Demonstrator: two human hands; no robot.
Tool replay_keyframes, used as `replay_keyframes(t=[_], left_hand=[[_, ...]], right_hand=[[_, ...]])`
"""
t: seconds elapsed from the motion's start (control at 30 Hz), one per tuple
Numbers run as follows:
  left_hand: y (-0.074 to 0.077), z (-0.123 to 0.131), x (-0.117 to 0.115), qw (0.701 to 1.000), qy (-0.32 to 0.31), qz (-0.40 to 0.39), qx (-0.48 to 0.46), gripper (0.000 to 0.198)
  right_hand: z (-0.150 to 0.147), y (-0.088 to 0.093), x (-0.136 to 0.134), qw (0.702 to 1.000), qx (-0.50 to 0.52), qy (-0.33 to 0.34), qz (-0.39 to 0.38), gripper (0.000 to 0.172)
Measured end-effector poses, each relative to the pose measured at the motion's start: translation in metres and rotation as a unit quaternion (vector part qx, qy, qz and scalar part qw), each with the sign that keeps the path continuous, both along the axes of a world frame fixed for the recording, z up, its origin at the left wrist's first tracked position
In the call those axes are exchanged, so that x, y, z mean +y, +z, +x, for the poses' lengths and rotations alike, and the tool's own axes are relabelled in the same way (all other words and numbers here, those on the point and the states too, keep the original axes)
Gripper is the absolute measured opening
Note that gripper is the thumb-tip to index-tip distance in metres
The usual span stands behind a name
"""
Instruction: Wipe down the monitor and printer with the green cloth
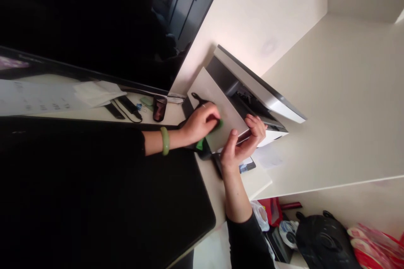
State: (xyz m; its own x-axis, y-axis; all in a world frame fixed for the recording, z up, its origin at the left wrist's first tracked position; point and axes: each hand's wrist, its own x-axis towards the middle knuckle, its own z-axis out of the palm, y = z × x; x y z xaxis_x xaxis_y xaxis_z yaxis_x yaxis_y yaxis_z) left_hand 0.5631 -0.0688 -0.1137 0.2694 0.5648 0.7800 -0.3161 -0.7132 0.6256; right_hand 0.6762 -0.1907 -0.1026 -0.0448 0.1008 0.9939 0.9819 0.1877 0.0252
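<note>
My left hand [202, 124], a green bangle on its wrist, presses a green cloth [217, 125] against a flat grey panel [214, 94] of a white and grey printer [268, 101]. Its fingers are closed on the cloth. My right hand [244, 141] grips the near edge of the same panel, thumb on one face and fingers curled over the other. The printer's lid [252, 80] is raised beyond the panel. Both sleeves are black.
The whole view is turned sideways. A dark monitor [78, 21] fills the upper left. Papers [47, 96], cables and small dark items [159, 108] lie on the desk strip. A large black surface [110, 201] is at lower left. A black bag [325, 239] and red bags [375, 246] sit at lower right.
</note>
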Motion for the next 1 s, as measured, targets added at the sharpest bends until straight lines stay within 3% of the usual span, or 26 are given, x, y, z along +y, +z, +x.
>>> replay_keyframes(t=[0.1,0.2,0.3,0.5,1.0], left_hand=[[0.002,-0.001,0.001,0.998,-0.036,0.042,0.009,0.023],[0.001,0.003,0.027,0.999,0.024,-0.035,0.008,0.023],[-0.009,0.004,0.046,0.993,0.059,-0.101,0.027,0.023],[-0.031,-0.004,0.02,0.999,0.014,-0.009,0.033,0.019],[-0.013,-0.008,0.029,0.995,0.065,0.001,0.082,0.021]], right_hand=[[0.0,0.0,0.001,1.0,-0.002,-0.004,0.006,0.032],[0.0,0.0,0.001,1.0,-0.001,0.002,0.004,0.033],[0.001,-0.001,0.001,1.0,0.0,0.003,0.001,0.034],[0.002,-0.001,-0.001,1.0,0.001,0.012,-0.001,0.034],[-0.002,0.001,-0.001,1.0,0.007,0.023,0.004,0.034]])
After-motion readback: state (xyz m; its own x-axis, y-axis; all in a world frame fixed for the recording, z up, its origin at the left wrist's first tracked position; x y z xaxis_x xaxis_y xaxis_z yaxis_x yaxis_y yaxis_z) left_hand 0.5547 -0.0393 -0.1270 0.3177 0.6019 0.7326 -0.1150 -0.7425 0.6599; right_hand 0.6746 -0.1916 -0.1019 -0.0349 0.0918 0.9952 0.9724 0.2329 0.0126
